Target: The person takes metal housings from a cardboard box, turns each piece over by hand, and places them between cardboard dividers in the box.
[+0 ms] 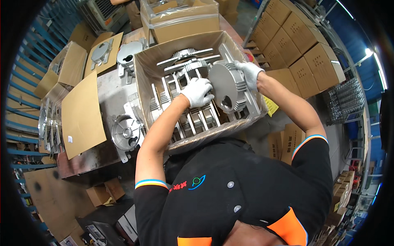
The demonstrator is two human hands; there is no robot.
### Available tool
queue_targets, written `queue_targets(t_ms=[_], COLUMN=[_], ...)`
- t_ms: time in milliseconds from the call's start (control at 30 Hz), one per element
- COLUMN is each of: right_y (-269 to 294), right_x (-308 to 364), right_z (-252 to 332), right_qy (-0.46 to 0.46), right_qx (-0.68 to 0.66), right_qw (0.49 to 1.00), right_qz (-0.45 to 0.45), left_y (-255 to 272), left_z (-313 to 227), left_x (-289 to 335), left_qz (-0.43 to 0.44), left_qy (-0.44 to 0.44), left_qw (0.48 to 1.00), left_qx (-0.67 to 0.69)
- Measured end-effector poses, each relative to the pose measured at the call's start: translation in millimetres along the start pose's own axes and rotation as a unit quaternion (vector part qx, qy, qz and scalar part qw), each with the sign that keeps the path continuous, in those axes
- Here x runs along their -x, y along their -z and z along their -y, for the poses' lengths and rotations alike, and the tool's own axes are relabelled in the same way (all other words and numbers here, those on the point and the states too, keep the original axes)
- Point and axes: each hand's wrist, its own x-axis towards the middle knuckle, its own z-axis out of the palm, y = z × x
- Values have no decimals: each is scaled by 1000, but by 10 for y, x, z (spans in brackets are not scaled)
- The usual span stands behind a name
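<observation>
Round metal housing [223,84], gripped at its finned edge by the gloved right hand [249,74]; left hand [198,93] curled beside it, hold unclear; printed cartons [283,46] stacked rightward

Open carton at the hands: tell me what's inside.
The carton holds grey finned metal castings; the left hand and right hand are at them. Whatever lies beneath the castings is covered.
</observation>
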Motion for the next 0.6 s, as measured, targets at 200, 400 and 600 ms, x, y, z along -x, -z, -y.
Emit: queue_targets(t_ms=[200,400,600], right_y=[152,108,-64], right_x=[-681,-825,-264], right_z=[-528,-992,-357], right_qy=[26,203,271], right_qx=[32,661,768], right_qw=[999,716,578], right_qz=[-31,-91,-60], left_y=[21,70,18], left_z=[-37,-82,-193], left_x=[-26,-10,-74], left_qz=[-7,-98,-82], left_qy=[-2,-34,-17], left_qw=[1000,994,996], left_qx=[15,23,1])
